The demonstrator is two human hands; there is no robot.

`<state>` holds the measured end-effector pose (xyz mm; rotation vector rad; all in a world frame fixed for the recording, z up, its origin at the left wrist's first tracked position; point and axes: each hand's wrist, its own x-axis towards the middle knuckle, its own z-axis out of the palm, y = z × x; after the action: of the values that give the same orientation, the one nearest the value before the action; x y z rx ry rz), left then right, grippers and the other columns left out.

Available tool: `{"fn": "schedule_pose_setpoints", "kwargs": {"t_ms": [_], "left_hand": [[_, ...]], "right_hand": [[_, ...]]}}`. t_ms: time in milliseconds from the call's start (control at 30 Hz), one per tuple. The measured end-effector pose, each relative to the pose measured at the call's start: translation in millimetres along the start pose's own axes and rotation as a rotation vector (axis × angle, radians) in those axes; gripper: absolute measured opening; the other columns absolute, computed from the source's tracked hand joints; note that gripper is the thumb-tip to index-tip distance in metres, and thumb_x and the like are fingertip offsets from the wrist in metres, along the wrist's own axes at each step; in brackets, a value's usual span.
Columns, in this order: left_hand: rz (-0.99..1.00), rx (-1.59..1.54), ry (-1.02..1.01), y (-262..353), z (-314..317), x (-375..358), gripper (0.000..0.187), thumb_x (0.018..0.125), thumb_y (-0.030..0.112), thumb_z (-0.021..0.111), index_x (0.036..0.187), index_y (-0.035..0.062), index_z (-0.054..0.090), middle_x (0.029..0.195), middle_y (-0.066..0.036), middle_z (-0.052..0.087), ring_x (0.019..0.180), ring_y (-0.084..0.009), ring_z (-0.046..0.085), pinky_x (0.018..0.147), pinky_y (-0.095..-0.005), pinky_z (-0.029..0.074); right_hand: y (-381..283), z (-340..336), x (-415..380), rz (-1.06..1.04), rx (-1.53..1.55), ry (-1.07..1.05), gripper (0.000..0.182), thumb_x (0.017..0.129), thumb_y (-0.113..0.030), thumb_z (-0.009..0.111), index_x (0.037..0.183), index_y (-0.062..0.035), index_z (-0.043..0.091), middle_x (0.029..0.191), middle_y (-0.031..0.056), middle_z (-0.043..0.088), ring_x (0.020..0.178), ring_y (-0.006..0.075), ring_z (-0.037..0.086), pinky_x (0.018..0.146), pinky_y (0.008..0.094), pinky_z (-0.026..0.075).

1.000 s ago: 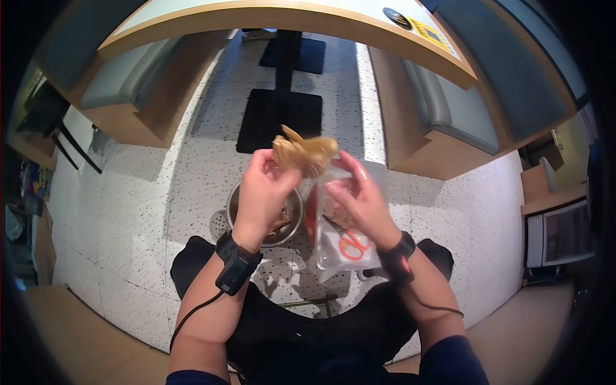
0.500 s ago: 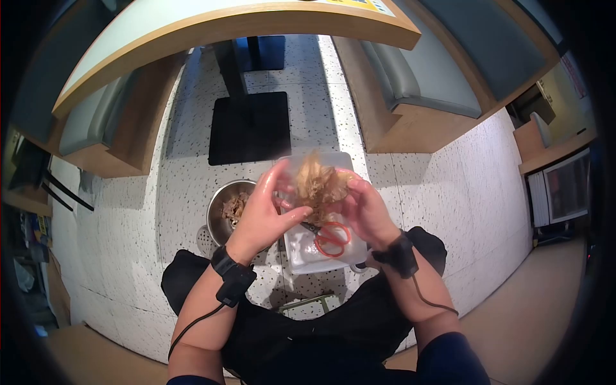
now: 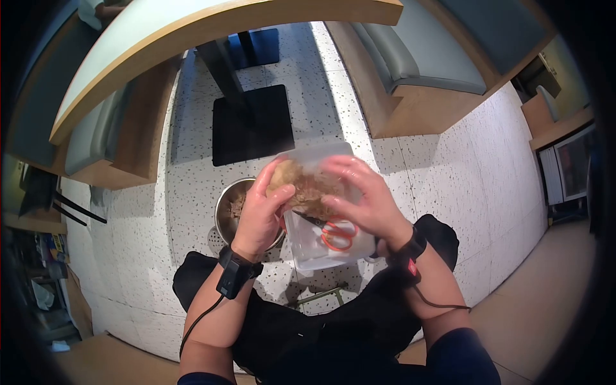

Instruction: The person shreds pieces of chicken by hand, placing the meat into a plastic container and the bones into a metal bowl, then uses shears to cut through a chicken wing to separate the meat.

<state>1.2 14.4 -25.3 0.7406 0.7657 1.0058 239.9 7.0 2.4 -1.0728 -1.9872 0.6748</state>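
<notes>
Currently, left hand [image 3: 260, 218] holding tan lump [image 3: 287, 176] above tray [image 3: 312, 251]; right hand [image 3: 371, 200] spread.

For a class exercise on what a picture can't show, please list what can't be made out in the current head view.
- Piece: in the head view, blur and the left hand obscure what it is.
- Right hand: head view; blurred fingertips, so contact with the piece is unclear.
- Bowl: head view; left hand hides much inside.
- Table: head view; cut off by the top edge.
</notes>
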Motion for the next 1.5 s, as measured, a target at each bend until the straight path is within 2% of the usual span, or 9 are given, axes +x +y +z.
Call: {"fn": "schedule_pose_setpoints", "kwargs": {"t_ms": [133,400,467,533,733,1000,1133,1300,1500], "left_hand": [[-0.034,-0.053,-0.070,-4,5,-3,0.063,0.099,0.014,0.066,0.154,0.0041,0.038,0.138,-0.009,0.056,0.125,-0.0148,0.057,0.106,-0.0300,0.048],[0.007,-0.006,-0.100,-14,7,-8,0.077,0.093,0.002,0.071,0.156,0.0039,0.027,0.142,-0.012,0.051,0.129,-0.0203,0.055,0.110,-0.0360,0.046],[0.002,-0.004,-0.094,-13,6,-10,0.075,0.092,0.001,0.070,0.155,0.0039,0.029,0.141,-0.011,0.052,0.128,-0.0200,0.056,0.109,-0.0358,0.047],[-0.002,-0.002,-0.088,-13,5,-11,0.072,0.092,-0.001,0.069,0.153,0.0039,0.031,0.140,-0.011,0.052,0.128,-0.0197,0.056,0.109,-0.0357,0.048],[-0.055,-0.095,-0.089,-15,7,-12,0.065,0.090,-0.005,0.063,0.148,0.0064,0.036,0.138,-0.011,0.053,0.126,-0.0190,0.057,0.105,-0.0345,0.051],[-0.067,-0.107,-0.025,-14,12,-12,0.061,0.090,-0.004,0.061,0.145,0.0089,0.040,0.126,-0.007,0.057,0.100,-0.0081,0.059,0.073,-0.0199,0.048],[-0.076,-0.072,-0.047,-19,3,-10,0.061,0.091,-0.003,0.063,0.145,0.0088,0.039,0.125,-0.007,0.057,0.100,-0.0080,0.059,0.073,-0.0201,0.048],[-0.045,-0.133,-0.062,-13,11,-11,0.064,0.092,-0.004,0.068,0.146,0.0071,0.037,0.134,-0.010,0.055,0.119,-0.0165,0.060,0.098,-0.0309,0.053],[-0.043,-0.171,-0.123,-10,10,-11,0.064,0.092,-0.004,0.069,0.146,0.0066,0.038,0.139,-0.011,0.054,0.127,-0.0202,0.058,0.108,-0.0359,0.050]], "right_hand": [[-4,8,-4,0.124,0.302,-0.073,0.040,0.089,-0.012,0.079,0.127,-0.0027,0.070,0.128,0.0149,0.066,0.109,0.0250,0.069,0.091,0.0324,0.057],[-4,14,-4,0.044,0.125,0.002,0.037,0.086,-0.011,0.082,0.120,-0.0007,0.071,0.110,0.0138,0.072,0.093,0.0246,0.072,0.083,0.0346,0.058],[-4,15,-4,-0.014,0.086,0.015,0.037,0.085,-0.012,0.083,0.118,-0.0005,0.071,0.108,0.0139,0.072,0.091,0.0253,0.072,0.082,0.0351,0.058],[-6,14,-3,-0.069,0.027,-0.018,0.039,0.086,-0.021,0.082,0.115,0.0031,0.070,0.104,0.0190,0.072,0.091,0.0341,0.071,0.082,0.0407,0.058],[-4,18,-2,-0.122,-0.030,0.010,0.035,0.082,-0.019,0.082,0.108,0.0025,0.072,0.095,0.0175,0.073,0.085,0.0346,0.071,0.078,0.0411,0.058],[-5,25,-4,-0.059,-0.021,0.052,0.030,0.082,-0.017,0.080,0.103,0.0026,0.073,0.093,0.0169,0.073,0.085,0.0341,0.071,0.077,0.0415,0.057],[-2,29,-6,-0.046,-0.046,0.046,0.031,0.081,-0.017,0.081,0.103,0.0025,0.072,0.096,0.0172,0.073,0.086,0.0342,0.071,0.079,0.0416,0.058],[-7,30,-6,-0.070,-0.045,0.066,0.033,0.080,-0.017,0.082,0.105,0.0025,0.071,0.098,0.0175,0.073,0.087,0.0347,0.071,0.080,0.0415,0.058],[-12,26,-4,-0.120,-0.107,0.085,0.033,0.079,-0.015,0.082,0.105,0.0024,0.071,0.097,0.0177,0.073,0.087,0.0347,0.071,0.080,0.0418,0.058]]}}
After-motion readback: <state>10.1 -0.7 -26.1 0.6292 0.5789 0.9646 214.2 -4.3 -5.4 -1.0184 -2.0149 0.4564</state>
